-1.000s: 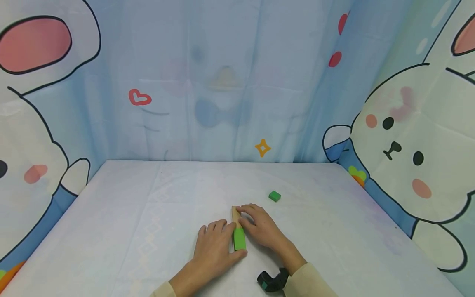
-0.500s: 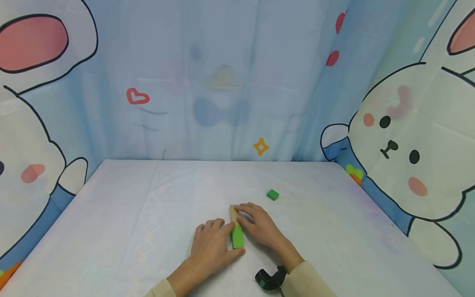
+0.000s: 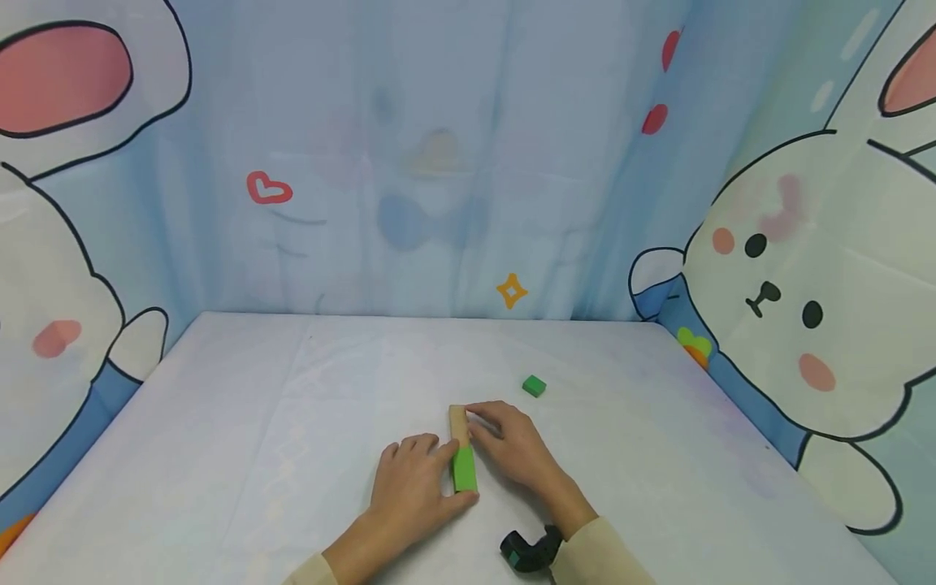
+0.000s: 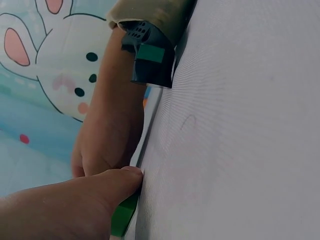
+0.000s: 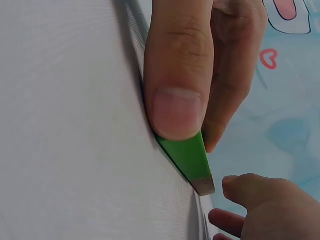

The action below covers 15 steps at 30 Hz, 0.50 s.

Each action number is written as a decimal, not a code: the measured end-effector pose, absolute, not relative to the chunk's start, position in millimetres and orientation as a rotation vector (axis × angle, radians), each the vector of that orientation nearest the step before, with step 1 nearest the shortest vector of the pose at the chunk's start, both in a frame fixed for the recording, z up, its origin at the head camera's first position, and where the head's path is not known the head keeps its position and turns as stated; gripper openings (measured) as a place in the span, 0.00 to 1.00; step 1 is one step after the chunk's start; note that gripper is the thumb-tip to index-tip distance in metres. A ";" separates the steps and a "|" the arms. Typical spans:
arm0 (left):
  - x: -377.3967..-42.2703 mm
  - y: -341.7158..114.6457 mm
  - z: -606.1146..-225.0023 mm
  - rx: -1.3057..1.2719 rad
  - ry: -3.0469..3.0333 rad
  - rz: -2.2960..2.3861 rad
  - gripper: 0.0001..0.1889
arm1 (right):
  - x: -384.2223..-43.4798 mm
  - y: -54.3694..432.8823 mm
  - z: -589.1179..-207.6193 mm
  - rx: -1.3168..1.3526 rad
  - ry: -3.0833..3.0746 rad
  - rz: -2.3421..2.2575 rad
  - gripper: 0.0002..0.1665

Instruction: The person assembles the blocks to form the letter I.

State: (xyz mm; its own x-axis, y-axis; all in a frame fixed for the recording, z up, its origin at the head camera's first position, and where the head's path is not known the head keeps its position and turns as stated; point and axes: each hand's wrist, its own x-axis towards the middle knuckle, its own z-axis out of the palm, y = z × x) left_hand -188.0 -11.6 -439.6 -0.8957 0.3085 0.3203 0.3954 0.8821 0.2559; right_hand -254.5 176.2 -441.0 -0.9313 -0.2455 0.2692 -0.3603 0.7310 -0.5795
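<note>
A green block (image 3: 463,471) and a pale wooden block (image 3: 458,422) lie end to end in a line on the table, green nearer the person. My left hand (image 3: 409,485) holds the green block, its thumb at the near end and index finger along the left side. The right wrist view shows that thumb (image 5: 177,110) large, covering one end of the green block. Beside the wooden block is my right hand (image 3: 512,443), fingers loosely bent, tips at its right edge. In the right wrist view those fingertips (image 5: 232,185) look slightly apart from the blocks.
A small green cube (image 3: 535,385) lies beyond the right hand. A black wrist camera (image 3: 530,552) sits at the right wrist. The white-covered table (image 3: 314,390) meets a printed curtain (image 3: 329,146) behind and at both sides.
The whole view has shifted slightly. My right fingertips overlap the wooden block less than before. My left hand keeps its place on the green block, and the small green cube has not moved.
</note>
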 end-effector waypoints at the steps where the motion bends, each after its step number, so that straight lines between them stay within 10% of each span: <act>1: -188.2 -11.6 -439.9 -0.532 -2.775 -0.460 0.36 | -255.0 176.9 -440.8 0.480 -2.751 0.969 0.19; 15: -186.4 -10.1 -438.8 -0.513 -2.787 -0.465 0.36 | -261.8 194.3 -433.4 0.121 -2.584 0.844 0.15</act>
